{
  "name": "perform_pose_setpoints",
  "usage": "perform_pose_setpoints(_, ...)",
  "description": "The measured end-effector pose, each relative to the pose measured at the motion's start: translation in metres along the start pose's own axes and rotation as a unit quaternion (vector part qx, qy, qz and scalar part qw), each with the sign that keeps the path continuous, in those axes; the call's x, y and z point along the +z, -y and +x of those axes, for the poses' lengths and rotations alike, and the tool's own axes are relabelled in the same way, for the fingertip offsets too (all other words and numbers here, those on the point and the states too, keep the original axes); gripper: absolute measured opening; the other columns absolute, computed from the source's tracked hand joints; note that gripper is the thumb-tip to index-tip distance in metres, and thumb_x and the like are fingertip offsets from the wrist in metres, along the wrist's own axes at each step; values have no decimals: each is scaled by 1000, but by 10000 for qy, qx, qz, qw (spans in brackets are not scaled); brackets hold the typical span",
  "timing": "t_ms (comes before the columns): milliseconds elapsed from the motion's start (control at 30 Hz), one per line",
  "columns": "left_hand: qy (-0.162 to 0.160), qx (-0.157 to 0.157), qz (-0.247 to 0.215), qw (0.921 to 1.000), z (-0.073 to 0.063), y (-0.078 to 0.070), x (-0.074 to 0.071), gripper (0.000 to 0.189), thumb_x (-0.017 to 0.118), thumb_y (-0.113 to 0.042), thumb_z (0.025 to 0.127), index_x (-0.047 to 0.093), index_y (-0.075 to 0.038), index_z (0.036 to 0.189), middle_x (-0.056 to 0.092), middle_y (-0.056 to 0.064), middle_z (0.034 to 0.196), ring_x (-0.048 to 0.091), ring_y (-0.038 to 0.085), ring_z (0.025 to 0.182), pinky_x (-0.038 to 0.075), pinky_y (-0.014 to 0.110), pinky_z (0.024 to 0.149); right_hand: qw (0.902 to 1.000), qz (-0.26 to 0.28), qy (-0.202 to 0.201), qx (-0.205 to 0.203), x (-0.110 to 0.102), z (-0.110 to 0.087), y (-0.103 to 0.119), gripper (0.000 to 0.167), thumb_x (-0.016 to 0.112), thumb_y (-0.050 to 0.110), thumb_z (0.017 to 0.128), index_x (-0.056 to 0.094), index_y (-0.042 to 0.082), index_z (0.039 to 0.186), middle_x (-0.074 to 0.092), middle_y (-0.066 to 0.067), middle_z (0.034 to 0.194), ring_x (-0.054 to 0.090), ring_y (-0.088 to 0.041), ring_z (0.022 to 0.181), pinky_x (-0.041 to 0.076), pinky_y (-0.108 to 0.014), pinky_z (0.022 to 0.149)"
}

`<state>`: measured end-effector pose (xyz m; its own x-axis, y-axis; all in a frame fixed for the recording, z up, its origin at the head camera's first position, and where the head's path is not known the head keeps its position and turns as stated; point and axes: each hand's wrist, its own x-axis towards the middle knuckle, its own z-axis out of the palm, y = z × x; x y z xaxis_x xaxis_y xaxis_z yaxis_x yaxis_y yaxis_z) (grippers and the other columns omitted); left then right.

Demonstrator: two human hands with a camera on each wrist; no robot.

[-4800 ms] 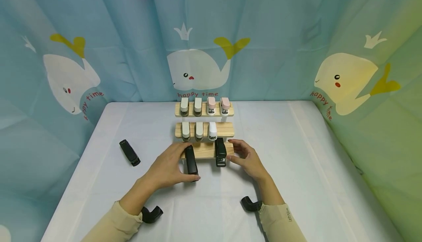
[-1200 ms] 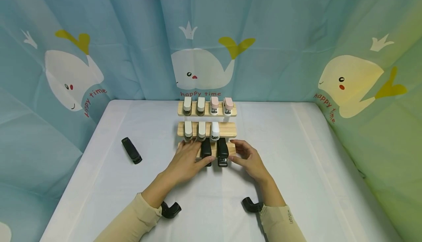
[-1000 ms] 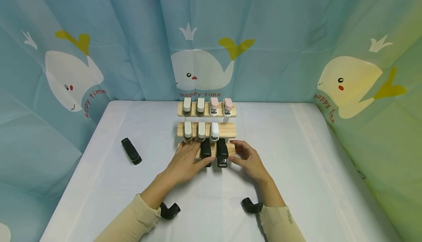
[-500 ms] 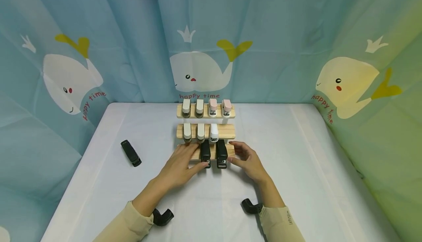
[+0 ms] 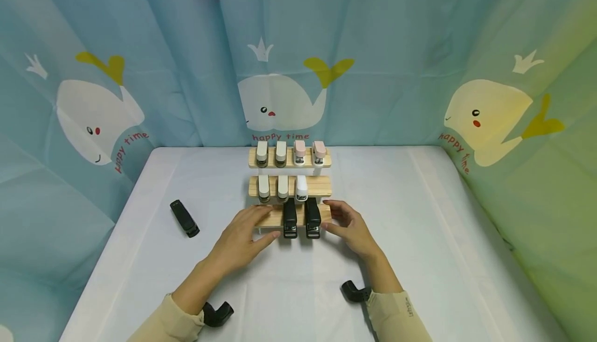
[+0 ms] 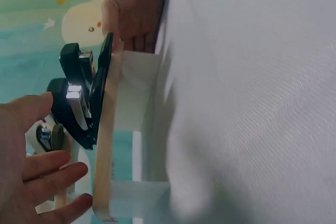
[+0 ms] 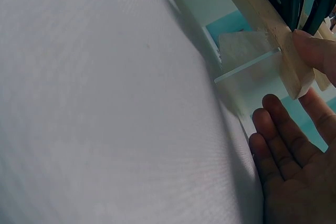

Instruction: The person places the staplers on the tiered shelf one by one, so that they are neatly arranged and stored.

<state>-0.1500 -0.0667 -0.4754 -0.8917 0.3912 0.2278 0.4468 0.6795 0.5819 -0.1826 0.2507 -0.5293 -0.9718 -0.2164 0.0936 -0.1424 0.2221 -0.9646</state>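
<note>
Two black staplers, a left one and a right one, stand side by side on the lowest shelf of a three-tier wooden stand. My left hand is just left of them, thumb and fingers spread apart and holding nothing. The left wrist view shows its fingers near the shelf's end. At the stand's right end, my right hand grips the lowest board, thumb on its front edge and index finger behind. A third black stapler lies on the table at the left.
The top shelf bears two pale grey-green staplers and two pink ones. On the middle shelf stand two more pale ones and a white stapler. A whale-print curtain hangs behind the white table.
My left hand brought a black stapler rightward onto the lowest shelf, let go of it, and drew back to the left. My right hand has stayed at the stand's right end.
</note>
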Motion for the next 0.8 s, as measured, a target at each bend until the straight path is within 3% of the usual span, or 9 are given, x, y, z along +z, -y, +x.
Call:
perform_pose_setpoints(233, -196, 72, -3, 9998, -4, 7, -4, 63, 75, -41, 96, 56, -11, 148, 59, 8, 149, 52, 32, 141, 43, 53, 116, 10000, -28, 10, 0, -1, 0, -1, 58, 82, 8, 88, 59, 9, 141, 62, -16, 140, 60, -23, 125, 47, -21, 104)
perform_pose_setpoints(467, -218, -6, 0, 9998, -6, 15, -11, 59, 73, -42, 97, 56, -17, 148, 61, 6, 145, 52, 31, 140, 44, 54, 114, 10000, -88, 7, 27, -1, 1, -1, 58, 82, 10, 88, 59, 10, 141, 63, -16, 137, 60, -27, 124, 48, -22, 103)
perform_pose_setpoints(800, -447, -217, 137, 9987, -9, 34, -22, 61, 75, -44, 95, 57, -11, 144, 61, 11, 145, 52, 35, 140, 43, 55, 113, 9999, -103, 12, 4, -1, 0, -1, 57, 81, 7, 88, 59, 10, 141, 63, -15, 137, 59, -28, 125, 47, -23, 103)
